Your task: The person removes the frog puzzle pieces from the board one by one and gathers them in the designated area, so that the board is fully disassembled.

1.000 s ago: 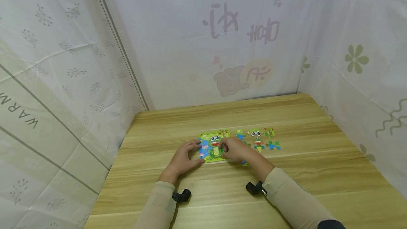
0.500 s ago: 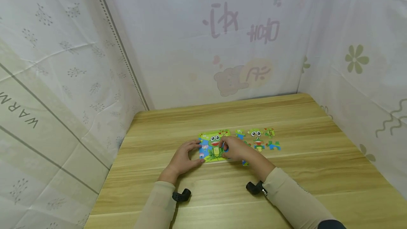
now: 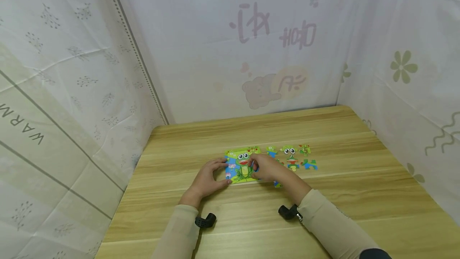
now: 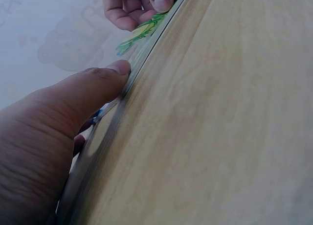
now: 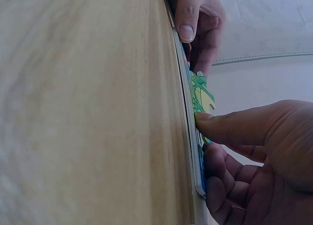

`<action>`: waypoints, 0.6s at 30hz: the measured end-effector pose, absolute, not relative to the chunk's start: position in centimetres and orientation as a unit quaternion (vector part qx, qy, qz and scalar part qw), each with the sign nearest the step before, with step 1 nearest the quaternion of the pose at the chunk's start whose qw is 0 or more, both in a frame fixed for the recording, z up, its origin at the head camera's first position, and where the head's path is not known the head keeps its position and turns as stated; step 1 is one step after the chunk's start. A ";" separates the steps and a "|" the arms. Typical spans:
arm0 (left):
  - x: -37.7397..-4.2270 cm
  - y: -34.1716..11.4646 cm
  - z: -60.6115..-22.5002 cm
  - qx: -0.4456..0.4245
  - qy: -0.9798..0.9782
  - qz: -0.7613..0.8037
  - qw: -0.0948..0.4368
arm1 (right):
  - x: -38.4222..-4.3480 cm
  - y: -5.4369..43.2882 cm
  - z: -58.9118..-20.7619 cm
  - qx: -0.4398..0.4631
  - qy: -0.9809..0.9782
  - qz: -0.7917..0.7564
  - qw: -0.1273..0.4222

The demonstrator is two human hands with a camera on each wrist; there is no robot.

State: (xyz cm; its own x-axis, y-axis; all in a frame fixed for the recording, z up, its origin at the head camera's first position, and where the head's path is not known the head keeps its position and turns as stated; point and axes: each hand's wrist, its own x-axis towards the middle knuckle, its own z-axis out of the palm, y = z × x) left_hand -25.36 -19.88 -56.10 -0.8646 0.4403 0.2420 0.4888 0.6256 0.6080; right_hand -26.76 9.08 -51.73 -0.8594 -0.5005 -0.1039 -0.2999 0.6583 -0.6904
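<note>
A frog-picture puzzle board (image 3: 232,156) lies flat in the middle of the table. My left hand (image 3: 207,179) holds its left side, thumb at the near left corner and fingers along the left edge. Over the board's right part is my right hand (image 3: 266,169), its thumb and fingers pinching a green frog-patterned puzzle piece (image 5: 201,95). In the right wrist view the thumb lies on this piece against the board. From the left wrist view the puzzle piece (image 4: 143,32) shows green legs and yellow. The right hand covers the board's right side in the head view.
Several loose pieces lie right of the board, among them an eyes piece (image 3: 288,150), a mouth piece (image 3: 292,164) and a blue-green piece (image 3: 310,164). Another piece (image 3: 277,184) is partly hidden by the right wrist. Patterned curtains (image 3: 201,59) surround the wooden table (image 3: 230,219).
</note>
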 end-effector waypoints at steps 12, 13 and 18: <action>-25.2 -19.8 -56.0 -0.259 -0.901 -0.344 0.042 | -26.7 9.1 -51.8 -0.231 0.901 -0.343 0.131; -25.2 -19.8 -56.0 -0.259 -0.902 -0.344 0.043 | -26.7 9.1 -51.7 -0.232 0.901 -0.343 0.132; -25.2 -19.8 -56.0 -0.256 -0.903 -0.341 0.042 | -26.7 9.1 -51.7 -0.236 0.903 -0.332 0.137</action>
State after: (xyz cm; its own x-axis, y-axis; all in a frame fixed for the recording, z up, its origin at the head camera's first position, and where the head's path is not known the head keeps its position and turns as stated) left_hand -25.21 -19.77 -56.02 -0.8652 0.4343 0.2507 0.4917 0.6360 0.5948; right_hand -26.67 9.06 -51.70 -0.8515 -0.5164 -0.0910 -0.3345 0.6685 -0.6642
